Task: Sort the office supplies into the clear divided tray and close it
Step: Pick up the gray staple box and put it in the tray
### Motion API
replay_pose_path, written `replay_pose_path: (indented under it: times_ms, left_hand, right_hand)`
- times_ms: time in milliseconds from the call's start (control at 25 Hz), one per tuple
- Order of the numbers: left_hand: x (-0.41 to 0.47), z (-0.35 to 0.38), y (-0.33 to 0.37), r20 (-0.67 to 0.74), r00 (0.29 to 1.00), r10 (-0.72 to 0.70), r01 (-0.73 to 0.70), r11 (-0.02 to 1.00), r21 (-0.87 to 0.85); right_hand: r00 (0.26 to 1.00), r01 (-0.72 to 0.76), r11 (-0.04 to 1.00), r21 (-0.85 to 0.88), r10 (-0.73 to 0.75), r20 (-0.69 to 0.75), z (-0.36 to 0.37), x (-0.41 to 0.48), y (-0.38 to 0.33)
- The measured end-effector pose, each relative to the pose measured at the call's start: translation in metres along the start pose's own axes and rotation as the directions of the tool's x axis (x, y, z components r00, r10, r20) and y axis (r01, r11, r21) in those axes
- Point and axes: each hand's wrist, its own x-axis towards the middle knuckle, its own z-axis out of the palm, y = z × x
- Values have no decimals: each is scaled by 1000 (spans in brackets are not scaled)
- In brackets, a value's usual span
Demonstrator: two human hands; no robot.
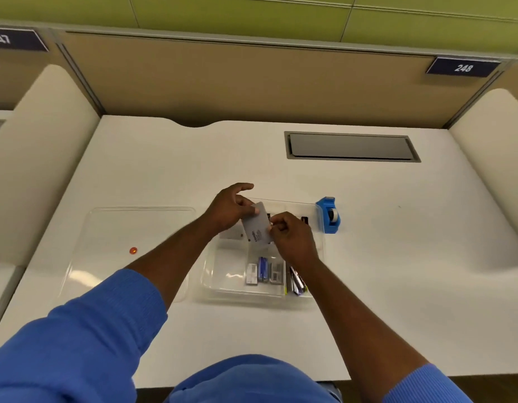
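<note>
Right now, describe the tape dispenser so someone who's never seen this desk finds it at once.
On the white desk, find the clear divided tray at its middle. Just off its far right corner stands the tape dispenser. It is a chunky bright blue block holding a white roll, outside the tray, unlike the small boxes inside.

We wear a bright blue knitted top (252, 379) with long sleeves in a fine ribbed weave. Our left sleeve (92, 330) ends partway up the forearm, and our right sleeve (426, 385) ends likewise. Below them our forearms, left hand (228, 207) and right hand (292, 237) are bare.
</note>
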Motion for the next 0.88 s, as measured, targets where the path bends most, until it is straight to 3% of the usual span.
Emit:
replay_pose_path:
  times_ms: [160,360,560,720,880]
  left_hand:
    - [-1,-28,-33,-44,995,85,-59,911,408]
    - [-2,-53,-73,183,983,-6,-117,748,653]
    - [-1,-64,-89,261,965,38,-227,622,750]
    - [-6,-66,-96,256,963,86,-254,616,746]
    - [-7,-64,-98,252,963,95,-256,617,744]
  right_hand:
    - [1000,-22,998,-66,23,9,29,16,-22]
    - [995,-97,991,-87,96,-21,61,27,-35]
    - [991,-130,959,-251,121,-53,82,33,-40]
    - [999,39,823,-566,-14,48,88,33,-40]
    - [989,139,830,-541,-140,41,87,23,-34]
